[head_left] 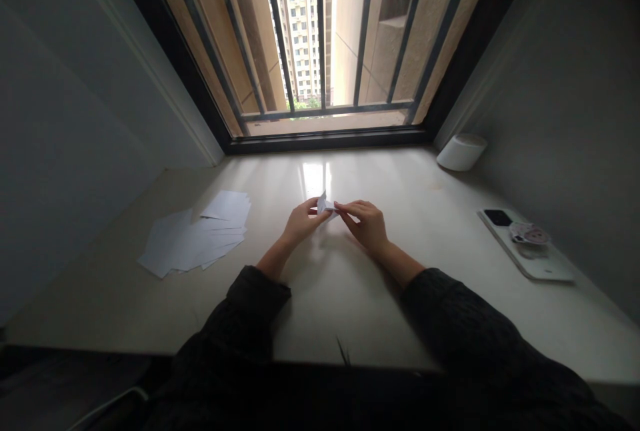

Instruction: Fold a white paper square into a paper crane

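Observation:
A small folded piece of white paper [325, 205] is pinched between both hands over the middle of the pale desk [350, 284]. My left hand [301, 220] grips its left side with fingers closed. From the right, my right hand [367, 222] holds the other side, fingertips pressed onto the fold. Both forearms wear dark sleeves and reach in from the bottom edge. A fanned stack of white sheets [197, 234] lies on the desk to the left of my left hand.
A white phone [525, 244] with a round sticker grip lies near the right wall. A white cylinder [462, 151] stands at the back right corner. A barred window [320, 51] spans the back; walls close in on both sides.

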`<state>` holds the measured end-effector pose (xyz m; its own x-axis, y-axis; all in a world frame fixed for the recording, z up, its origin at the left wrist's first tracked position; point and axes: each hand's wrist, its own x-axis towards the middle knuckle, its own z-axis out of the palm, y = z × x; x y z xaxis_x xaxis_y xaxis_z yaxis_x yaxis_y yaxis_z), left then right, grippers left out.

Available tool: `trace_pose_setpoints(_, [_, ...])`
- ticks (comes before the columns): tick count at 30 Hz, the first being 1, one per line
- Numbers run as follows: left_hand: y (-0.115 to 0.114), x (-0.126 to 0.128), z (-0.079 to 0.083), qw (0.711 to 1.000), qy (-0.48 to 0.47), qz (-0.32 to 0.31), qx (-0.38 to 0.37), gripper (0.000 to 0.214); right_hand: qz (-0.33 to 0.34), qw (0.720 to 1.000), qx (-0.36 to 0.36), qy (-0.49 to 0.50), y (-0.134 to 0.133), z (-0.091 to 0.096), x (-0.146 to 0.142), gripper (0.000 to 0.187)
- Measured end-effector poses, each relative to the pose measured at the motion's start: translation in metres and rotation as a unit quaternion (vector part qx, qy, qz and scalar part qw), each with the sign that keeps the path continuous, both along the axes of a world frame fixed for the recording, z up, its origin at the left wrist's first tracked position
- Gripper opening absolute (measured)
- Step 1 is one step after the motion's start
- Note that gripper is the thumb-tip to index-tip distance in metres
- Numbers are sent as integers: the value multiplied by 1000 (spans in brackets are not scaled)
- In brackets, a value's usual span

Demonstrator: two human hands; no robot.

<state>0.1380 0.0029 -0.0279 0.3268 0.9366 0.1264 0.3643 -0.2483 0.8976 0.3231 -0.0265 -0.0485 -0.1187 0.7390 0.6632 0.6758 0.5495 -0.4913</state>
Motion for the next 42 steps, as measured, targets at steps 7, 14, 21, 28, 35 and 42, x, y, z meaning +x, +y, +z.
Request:
trace_pose_setpoints(7, [-7, 3, 8, 999, -1, 14, 52, 55, -23, 997, 34, -62, -4, 6, 0, 30])
trace_pose_setpoints(14, [0, 3, 1, 969, -223, -38, -103, 58, 34, 994, 5, 106, -7, 12, -4, 44])
trace_pose_setpoints(21, [-2, 5, 3, 946, -279, -44, -157, 53, 124, 956, -84, 252, 0, 9, -5, 31])
trace_pose_setpoints(28, [-2, 6, 4, 951, -264, -36, -160, 48, 138, 950, -104, 260, 1, 7, -5, 32])
trace_pose_setpoints(35, [-3, 8, 0, 965, -227, -51, -120, 45, 116, 952, -108, 262, -1, 6, -6, 28])
trace_pose_setpoints(42, [-1, 11, -4, 974, -215, -49, -58, 40, 87, 950, -112, 277, -3, 6, -8, 20])
